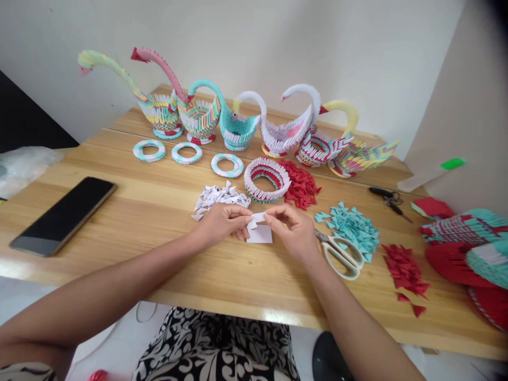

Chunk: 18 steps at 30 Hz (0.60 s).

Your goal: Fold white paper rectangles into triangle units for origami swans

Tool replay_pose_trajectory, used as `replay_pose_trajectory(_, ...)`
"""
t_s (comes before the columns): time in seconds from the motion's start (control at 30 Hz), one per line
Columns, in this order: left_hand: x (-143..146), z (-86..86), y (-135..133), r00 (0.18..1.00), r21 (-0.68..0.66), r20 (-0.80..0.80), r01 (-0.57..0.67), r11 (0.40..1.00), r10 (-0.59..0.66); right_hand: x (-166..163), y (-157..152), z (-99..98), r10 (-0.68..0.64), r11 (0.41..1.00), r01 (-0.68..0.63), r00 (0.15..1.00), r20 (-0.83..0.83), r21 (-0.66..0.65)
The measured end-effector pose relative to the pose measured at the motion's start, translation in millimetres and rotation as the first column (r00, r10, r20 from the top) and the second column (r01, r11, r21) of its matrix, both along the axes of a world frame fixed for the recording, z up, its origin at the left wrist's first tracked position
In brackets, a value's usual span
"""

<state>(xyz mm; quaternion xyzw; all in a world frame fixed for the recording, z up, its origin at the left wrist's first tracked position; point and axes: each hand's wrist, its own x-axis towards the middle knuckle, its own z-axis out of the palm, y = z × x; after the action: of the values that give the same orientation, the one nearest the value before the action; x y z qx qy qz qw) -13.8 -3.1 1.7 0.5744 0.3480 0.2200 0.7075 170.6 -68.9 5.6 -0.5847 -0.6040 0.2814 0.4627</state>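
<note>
Paper strip (259, 217): was white.
Banded ring (265, 196): showed white, red, turquoise.
Garment (214, 349): bore cream scrolls on black.

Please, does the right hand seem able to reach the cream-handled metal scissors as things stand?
Probably yes: the cream-handled metal scissors lie close beside the right hand with their handles uncovered, though that hand is holding a small white paper piece.

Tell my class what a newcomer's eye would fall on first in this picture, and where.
Probably the six folded-paper swans lined along the back of the table, curved necks against the pale wall. Next, near the centre, the left hand and right hand pinch a small white paper. To their right, a turquoise heap and a red heap stand out brightly.
</note>
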Motion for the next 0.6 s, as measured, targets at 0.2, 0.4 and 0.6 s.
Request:
replay_pose_trajectory(0.2, 0.5, 5.1, -0.4, 0.999, -0.005, -0.032, -0.019, 1.000, 0.019, -1.0, -2.4, 4.5, 0.039, 0.992, -0.063, 0.978, 0.205, 0.109)
replay_pose_trajectory(0.4, 2.5, 11.6, -2.7, 0.997, 0.009, -0.061, -0.056, 0.998, 0.056, -2.0, -2.5, 6.0, 0.035, 0.965, -0.121, 0.938, 0.344, 0.234)
replay_pose_trajectory(0.6, 1.2, 16.7, -2.7, 0.995, -0.102, -0.031, -0.096, 0.990, 0.093, -1.3, -2.1, 3.0, 0.005, 0.914, -0.191, 0.887, 0.461, 0.357)
